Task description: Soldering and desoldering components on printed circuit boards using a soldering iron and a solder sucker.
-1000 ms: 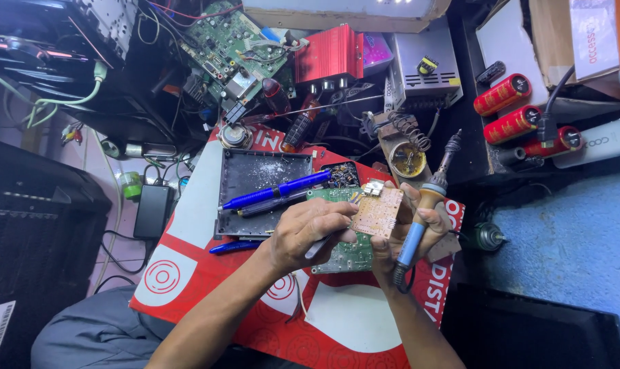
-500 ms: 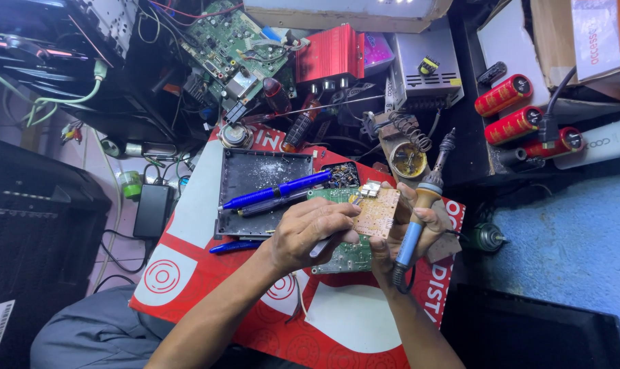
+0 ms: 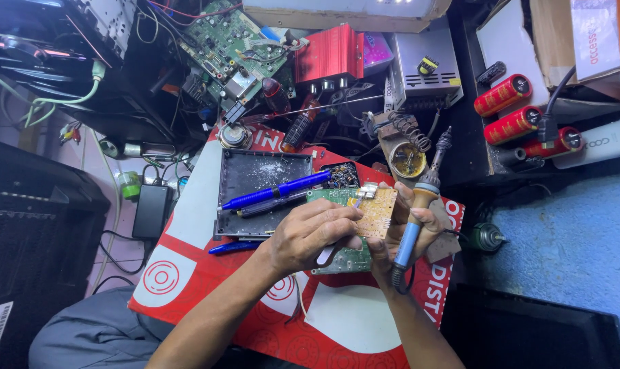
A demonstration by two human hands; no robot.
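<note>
Head view: left hand point(image 3: 310, 236) closed on a slim white-tipped tool, tip against the tan circuit board point(image 3: 377, 213). Right hand point(image 3: 412, 229) grips that board and a blue-handled soldering iron point(image 3: 419, 205), iron pointing away. Board sits over the green circuit board point(image 3: 337, 229), just right of the dark tray point(image 3: 258, 174) holding 1 blue pen point(image 3: 276, 191). 3 red cylinders point(image 3: 515, 109) far right of tray.

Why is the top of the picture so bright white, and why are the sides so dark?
In the head view, a lamp at the top edge glares to plain white; the left hand, the tan circuit board and the right hand holding the blue soldering iron are well lit and sharp; the black box at the left sits in deep shadow.
</note>
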